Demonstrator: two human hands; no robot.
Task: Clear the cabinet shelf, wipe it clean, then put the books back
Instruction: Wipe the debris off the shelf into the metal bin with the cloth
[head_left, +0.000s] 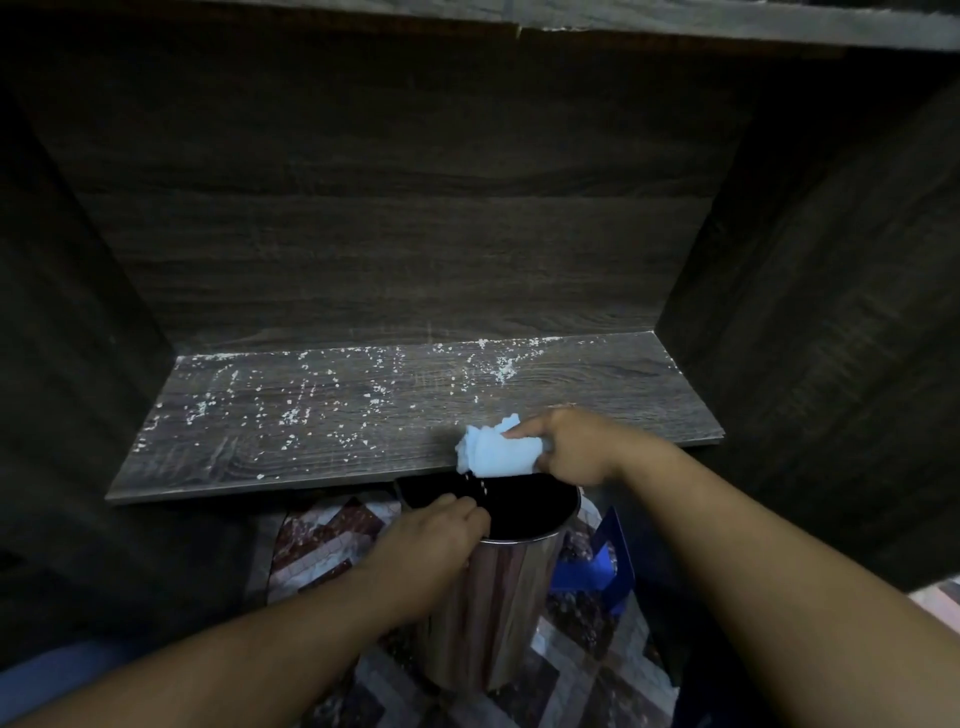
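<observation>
Two grips: right hand (576, 449) pinches crumpled white cloth (496, 452) at speckled woodgrain shelf (311, 415) edge, left hand (426, 540) clasps shiny cylindrical bin (493, 613)

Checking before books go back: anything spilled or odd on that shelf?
Yes: white crumbs litter the shelf, mostly left and back. The right hand holds a tissue at the front edge, above a bin gripped by the left hand.

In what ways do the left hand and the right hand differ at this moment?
The left hand grips the rim of the bin, below the shelf; the right hand holds a white cloth at the shelf's front edge. The left hand's fingers curl over the rim; the right hand's index finger lies straight along the cloth. Both hands are bare and close to the bin's mouth.
</observation>
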